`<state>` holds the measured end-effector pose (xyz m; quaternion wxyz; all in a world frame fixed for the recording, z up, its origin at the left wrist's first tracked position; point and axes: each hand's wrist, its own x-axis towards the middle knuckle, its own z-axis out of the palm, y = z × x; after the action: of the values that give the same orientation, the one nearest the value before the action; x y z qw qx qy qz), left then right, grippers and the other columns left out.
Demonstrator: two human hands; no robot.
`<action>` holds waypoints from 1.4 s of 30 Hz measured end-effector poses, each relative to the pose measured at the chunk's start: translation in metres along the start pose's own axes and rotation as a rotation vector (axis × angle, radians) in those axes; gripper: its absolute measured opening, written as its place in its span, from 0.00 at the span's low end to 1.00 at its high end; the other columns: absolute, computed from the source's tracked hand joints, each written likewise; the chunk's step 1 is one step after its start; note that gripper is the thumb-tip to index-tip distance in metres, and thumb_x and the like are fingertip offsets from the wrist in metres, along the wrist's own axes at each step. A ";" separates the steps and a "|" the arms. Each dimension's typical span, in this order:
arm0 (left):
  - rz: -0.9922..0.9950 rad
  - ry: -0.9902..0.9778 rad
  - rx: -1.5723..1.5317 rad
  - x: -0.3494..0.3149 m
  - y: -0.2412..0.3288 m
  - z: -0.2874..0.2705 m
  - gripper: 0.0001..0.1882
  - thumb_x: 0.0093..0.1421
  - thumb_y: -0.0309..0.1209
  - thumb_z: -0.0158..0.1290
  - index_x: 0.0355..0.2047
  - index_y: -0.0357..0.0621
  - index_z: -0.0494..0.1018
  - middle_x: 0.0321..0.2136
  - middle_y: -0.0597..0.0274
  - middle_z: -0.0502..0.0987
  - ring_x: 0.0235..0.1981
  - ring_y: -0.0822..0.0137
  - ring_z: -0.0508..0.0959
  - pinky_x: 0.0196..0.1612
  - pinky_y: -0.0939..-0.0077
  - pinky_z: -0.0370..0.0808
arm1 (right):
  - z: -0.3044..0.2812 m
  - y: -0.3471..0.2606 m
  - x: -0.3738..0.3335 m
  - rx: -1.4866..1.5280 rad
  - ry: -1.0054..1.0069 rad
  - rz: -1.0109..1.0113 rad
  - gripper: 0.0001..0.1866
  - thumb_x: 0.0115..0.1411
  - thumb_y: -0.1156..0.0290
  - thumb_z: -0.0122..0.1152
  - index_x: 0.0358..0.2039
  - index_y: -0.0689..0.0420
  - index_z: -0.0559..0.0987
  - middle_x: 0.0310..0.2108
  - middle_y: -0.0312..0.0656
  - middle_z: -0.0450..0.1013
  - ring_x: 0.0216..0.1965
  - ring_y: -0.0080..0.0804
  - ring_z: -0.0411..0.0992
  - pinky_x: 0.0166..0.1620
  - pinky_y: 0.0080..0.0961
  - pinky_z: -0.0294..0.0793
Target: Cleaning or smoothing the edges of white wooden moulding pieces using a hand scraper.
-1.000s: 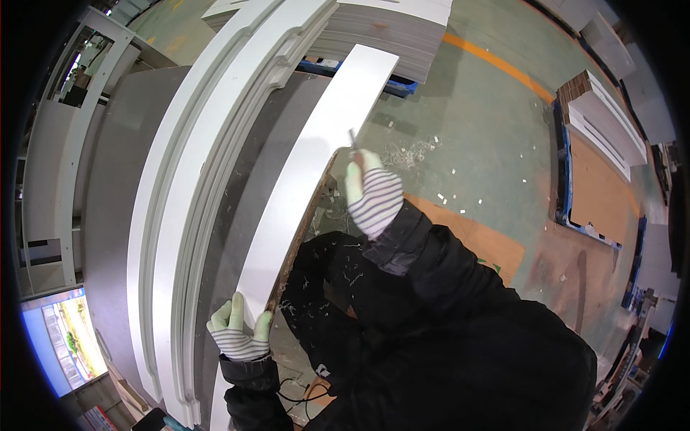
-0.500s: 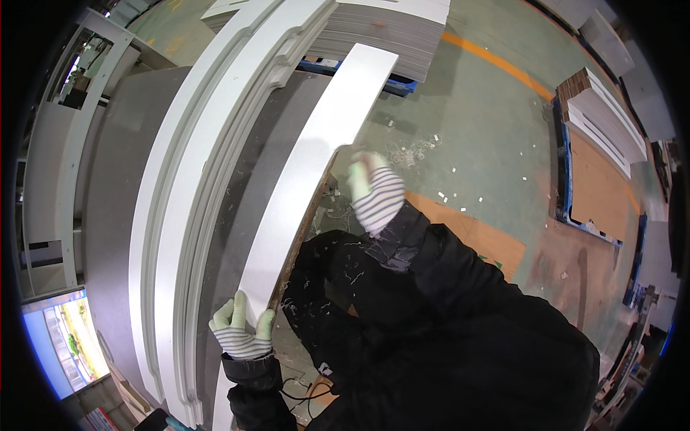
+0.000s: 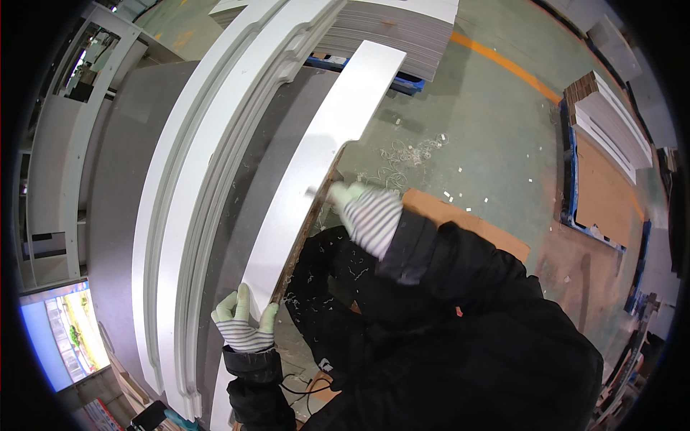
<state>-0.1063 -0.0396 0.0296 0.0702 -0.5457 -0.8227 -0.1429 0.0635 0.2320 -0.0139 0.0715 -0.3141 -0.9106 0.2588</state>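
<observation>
A long white panel [image 3: 316, 151] with a stepped notch in its near edge lies slanting across a grey-topped worktable [image 3: 269, 122]. My left hand [image 3: 244, 323], in a striped glove with pale green fingers, grips the panel's lower part, fingers on top and thumb at the right edge. Over the rough brown edge, farther up, is my gloved right hand [image 3: 366, 212], blurred by motion. Its fingers are closed round a small tool, of which only a smeared grey tip [image 3: 313, 192] shows above the panel; its exact kind is unclear.
Several similar white panels [image 3: 190, 158] stand stacked along the left of the table. Behind lies a pile of grey boards [image 3: 388, 36] on a blue pallet. Stringy offcuts [image 3: 413, 152] litter the green floor. Another pallet with boards [image 3: 604, 187] stands right.
My right hand has come down and left, from beside the notch to the panel's rough edge, and a grey tip now shows. My left hand keeps its hold.
</observation>
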 end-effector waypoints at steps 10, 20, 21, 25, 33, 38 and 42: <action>0.135 0.037 0.018 0.013 0.002 0.008 0.36 0.41 0.44 0.71 0.50 0.42 0.74 0.38 0.56 0.70 0.36 0.54 0.69 0.39 0.60 0.69 | -0.008 0.022 0.023 -0.052 0.087 -0.009 0.13 0.67 0.67 0.42 0.48 0.56 0.71 0.26 0.51 0.73 0.25 0.46 0.75 0.28 0.38 0.75; 0.044 -0.097 0.119 0.000 0.009 -0.007 0.42 0.48 0.52 0.64 0.57 0.37 0.67 0.50 0.42 0.70 0.48 0.41 0.69 0.53 0.50 0.66 | -0.025 0.020 0.030 1.124 0.147 0.289 0.27 0.66 0.45 0.49 0.25 0.58 0.77 0.15 0.36 0.66 0.18 0.25 0.66 0.26 0.30 0.69; 0.021 -0.083 0.160 -0.020 -0.002 -0.012 0.41 0.49 0.51 0.64 0.56 0.37 0.67 0.50 0.42 0.70 0.48 0.41 0.69 0.53 0.50 0.66 | -0.025 0.051 0.044 0.924 0.238 0.242 0.27 0.66 0.46 0.48 0.24 0.56 0.77 0.15 0.33 0.66 0.18 0.25 0.64 0.25 0.30 0.65; 0.109 -0.046 0.094 -0.050 -0.030 -0.014 0.38 0.49 0.46 0.65 0.55 0.37 0.68 0.51 0.43 0.70 0.49 0.42 0.70 0.52 0.51 0.68 | -0.024 0.088 0.079 0.642 0.197 0.156 0.26 0.68 0.49 0.46 0.26 0.58 0.79 0.16 0.32 0.68 0.18 0.20 0.64 0.23 0.23 0.64; 0.168 -0.034 0.021 0.001 -0.012 0.007 0.38 0.43 0.42 0.70 0.52 0.39 0.69 0.49 0.46 0.70 0.45 0.47 0.70 0.48 0.55 0.70 | 0.049 -0.081 -0.013 0.444 -0.477 -0.236 0.36 0.67 0.39 0.28 0.52 0.52 0.77 0.40 0.56 0.77 0.40 0.51 0.77 0.49 0.41 0.73; 0.015 -0.120 0.026 -0.003 0.012 -0.018 0.46 0.45 0.49 0.68 0.59 0.38 0.64 0.56 0.44 0.67 0.54 0.44 0.68 0.57 0.51 0.65 | 0.024 -0.019 0.015 0.597 -0.118 -0.028 0.34 0.67 0.41 0.36 0.37 0.62 0.79 0.25 0.50 0.76 0.31 0.40 0.77 0.39 0.36 0.74; 0.048 -0.071 -0.014 -0.059 -0.034 -0.023 0.40 0.47 0.42 0.68 0.58 0.40 0.66 0.55 0.45 0.69 0.52 0.45 0.69 0.55 0.53 0.67 | -0.012 0.014 0.036 0.761 0.191 0.123 0.32 0.67 0.44 0.44 0.24 0.63 0.76 0.16 0.42 0.70 0.19 0.29 0.70 0.26 0.34 0.69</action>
<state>-0.1146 -0.1110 0.0298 0.0406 -0.5706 -0.8103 -0.1275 0.0456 0.2685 -0.0114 0.2516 -0.3416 -0.7185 0.5512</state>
